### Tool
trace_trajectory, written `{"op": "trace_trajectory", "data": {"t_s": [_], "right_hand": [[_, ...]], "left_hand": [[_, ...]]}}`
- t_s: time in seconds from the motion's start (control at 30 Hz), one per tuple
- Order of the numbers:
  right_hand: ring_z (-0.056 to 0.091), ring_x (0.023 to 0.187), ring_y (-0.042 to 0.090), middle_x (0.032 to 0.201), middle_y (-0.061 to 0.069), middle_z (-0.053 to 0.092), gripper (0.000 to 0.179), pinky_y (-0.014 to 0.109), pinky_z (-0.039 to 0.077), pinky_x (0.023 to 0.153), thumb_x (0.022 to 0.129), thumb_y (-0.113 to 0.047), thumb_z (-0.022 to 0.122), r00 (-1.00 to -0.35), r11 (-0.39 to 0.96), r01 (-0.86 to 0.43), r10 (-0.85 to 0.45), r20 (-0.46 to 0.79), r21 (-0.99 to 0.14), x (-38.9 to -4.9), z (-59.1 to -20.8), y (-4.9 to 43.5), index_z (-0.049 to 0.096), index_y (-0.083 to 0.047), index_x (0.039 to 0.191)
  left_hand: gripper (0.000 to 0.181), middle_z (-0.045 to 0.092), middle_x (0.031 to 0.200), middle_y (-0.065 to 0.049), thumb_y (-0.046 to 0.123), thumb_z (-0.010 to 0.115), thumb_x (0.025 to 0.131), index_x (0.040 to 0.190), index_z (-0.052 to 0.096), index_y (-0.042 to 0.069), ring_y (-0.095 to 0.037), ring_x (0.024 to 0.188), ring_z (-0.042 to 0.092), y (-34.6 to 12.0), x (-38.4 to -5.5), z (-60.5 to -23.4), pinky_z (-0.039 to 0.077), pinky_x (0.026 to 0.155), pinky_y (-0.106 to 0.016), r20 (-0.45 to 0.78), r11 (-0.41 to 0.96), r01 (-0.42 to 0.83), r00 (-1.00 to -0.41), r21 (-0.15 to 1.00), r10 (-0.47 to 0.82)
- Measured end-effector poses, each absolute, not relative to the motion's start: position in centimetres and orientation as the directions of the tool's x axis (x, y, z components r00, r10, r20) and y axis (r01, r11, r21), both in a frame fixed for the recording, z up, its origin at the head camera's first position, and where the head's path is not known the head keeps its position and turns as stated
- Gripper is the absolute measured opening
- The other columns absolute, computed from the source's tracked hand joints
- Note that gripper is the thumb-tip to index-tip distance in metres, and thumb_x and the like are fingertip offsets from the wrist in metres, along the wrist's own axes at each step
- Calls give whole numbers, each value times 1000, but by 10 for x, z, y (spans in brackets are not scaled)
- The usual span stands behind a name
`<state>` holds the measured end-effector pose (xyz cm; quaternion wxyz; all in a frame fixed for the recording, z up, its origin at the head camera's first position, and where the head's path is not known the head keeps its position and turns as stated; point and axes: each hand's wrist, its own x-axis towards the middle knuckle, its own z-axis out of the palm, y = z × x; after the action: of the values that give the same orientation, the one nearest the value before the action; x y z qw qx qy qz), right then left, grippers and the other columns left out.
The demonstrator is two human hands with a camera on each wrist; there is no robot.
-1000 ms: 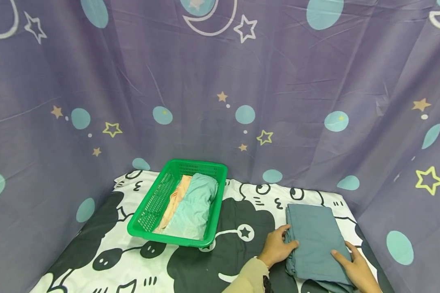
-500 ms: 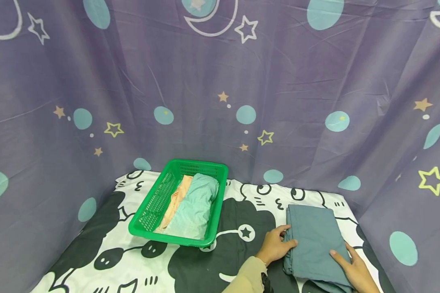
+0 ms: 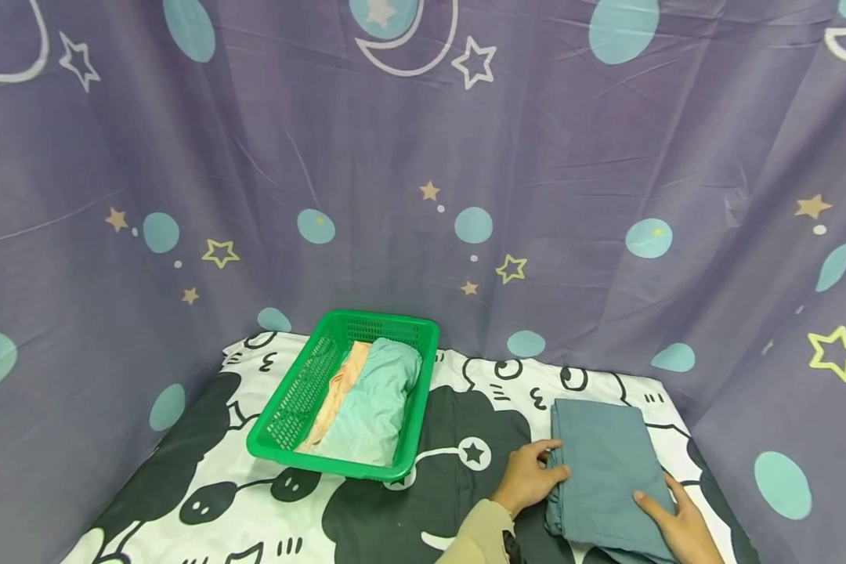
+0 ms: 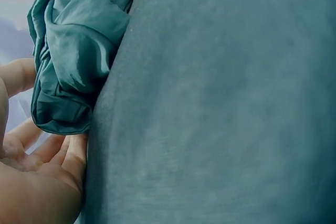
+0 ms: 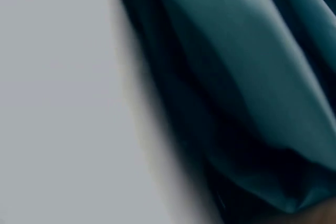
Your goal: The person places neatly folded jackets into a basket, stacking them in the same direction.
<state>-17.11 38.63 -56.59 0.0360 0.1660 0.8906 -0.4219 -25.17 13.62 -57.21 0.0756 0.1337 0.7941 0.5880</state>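
Note:
A folded blue-grey cloth (image 3: 606,470) lies in a flat stack at the right of the bedspread in the head view. My left hand (image 3: 527,478) holds its left side, thumb on the layered edge. At the lower right side, my right hand (image 3: 682,523) grips the stack with its thumb on top; some fingers are hidden behind the edge. In the left wrist view, thumb and fingers of the left hand (image 4: 42,182) sit around a rounded fold of the cloth (image 4: 79,56). Loose folds of the cloth (image 5: 252,77) fill much of the right wrist view.
A green plastic basket (image 3: 289,457) stands to the left, holding a pale aqua cloth (image 3: 374,407) and a peach cloth (image 3: 343,384). Beneath everything spreads a black-and-white cartoon bedspread (image 3: 366,517). A purple curtain (image 3: 395,141) with stars and moons surrounds the back and sides.
Both hands stay on the folded cloth, almost unmoved. The head view has shifted very slightly.

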Motion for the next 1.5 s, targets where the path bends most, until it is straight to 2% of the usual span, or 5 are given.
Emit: {"op": "trace_trajectory", "data": {"t_s": [0.4, 0.63, 1.3, 1.37, 1.5], "right_hand": [[68, 94, 25, 134, 43, 54, 90, 35, 53, 74, 96, -45, 68, -937, 542, 316, 305, -168, -778, -169, -563, 382, 24, 2, 159], [66, 89, 15, 134, 41, 56, 90, 32, 52, 71, 95, -44, 70, -933, 503, 301, 331, -142, -810, -167, -561, 378, 24, 0, 160], [65, 78, 1, 128, 36, 63, 82, 27, 55, 68, 97, -34, 71, -942, 438, 197, 331, -47, -877, -163, -560, 364, 28, -3, 159], [66, 78, 1, 121, 30, 68, 81, 28, 56, 67, 97, -34, 71, -943, 436, 186, 332, -35, -881, -163, -558, 362, 29, -4, 159], [67, 78, 1, 98, -15, 70, 78, 28, 57, 67, 97, -29, 72, -945, 402, 138, 327, 1, -905, -162, -555, 356, 32, -5, 158]], "left_hand": [[44, 71, 93, 3, 16, 82, 79, 123, 76, 18, 3, 65, 52, 137, -250, -574, 46, 66, -18, 32, 236, 104, -957, 966, 288], [45, 74, 119, -2, 9, 82, 80, 121, 76, 24, -5, 96, 63, 138, -245, -572, 52, 83, -25, -22, 155, 22, -960, 988, 279], [55, 77, 106, -2, 0, 81, 77, 128, 70, 15, -1, 79, 59, 129, -238, -557, 50, 73, -20, 15, 53, 28, -972, 998, 236], [55, 77, 106, -2, -1, 81, 77, 129, 70, 15, -1, 80, 61, 126, -238, -554, 50, 73, -20, 24, 43, 36, -971, 998, 238], [55, 77, 107, -4, -1, 80, 78, 130, 69, 15, -1, 81, 65, 121, -237, -550, 53, 73, -20, 33, 22, 40, -970, 999, 241]]}}
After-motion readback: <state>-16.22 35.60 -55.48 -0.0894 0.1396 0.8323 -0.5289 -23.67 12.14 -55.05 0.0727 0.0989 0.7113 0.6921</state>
